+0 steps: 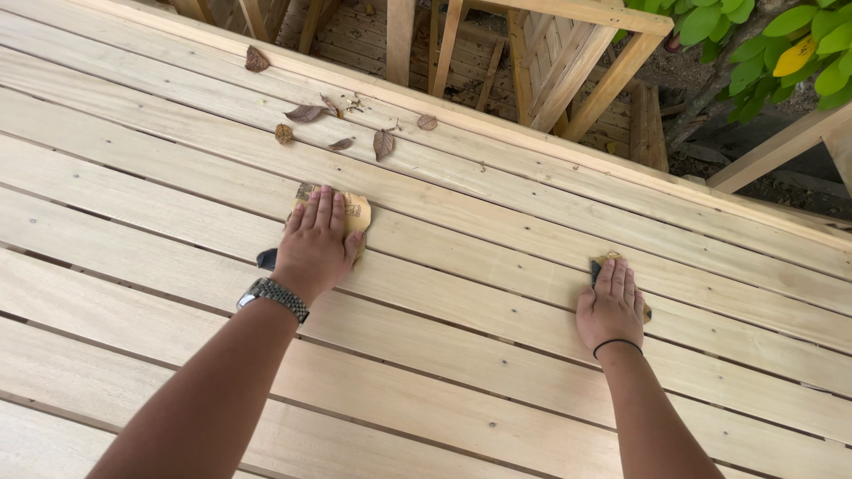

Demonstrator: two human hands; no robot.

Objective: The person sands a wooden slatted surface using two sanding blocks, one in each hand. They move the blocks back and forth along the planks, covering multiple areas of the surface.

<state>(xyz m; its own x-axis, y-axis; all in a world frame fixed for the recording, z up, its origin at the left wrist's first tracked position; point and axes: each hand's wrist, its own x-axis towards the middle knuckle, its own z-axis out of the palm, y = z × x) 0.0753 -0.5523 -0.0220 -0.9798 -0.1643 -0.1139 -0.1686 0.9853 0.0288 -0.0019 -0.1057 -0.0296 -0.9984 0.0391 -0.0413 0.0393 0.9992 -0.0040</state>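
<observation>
Head view: left hand point(312, 244) and right hand point(611, 306) each press flat, fingers spread, on tan sandpaper point(357, 213).

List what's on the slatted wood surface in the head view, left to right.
Lone dry leaf → cluster of dry leaves → left hand pressing a tan sheet of sandpaper flat → right hand pressing a smaller folded sandpaper piece.
</observation>
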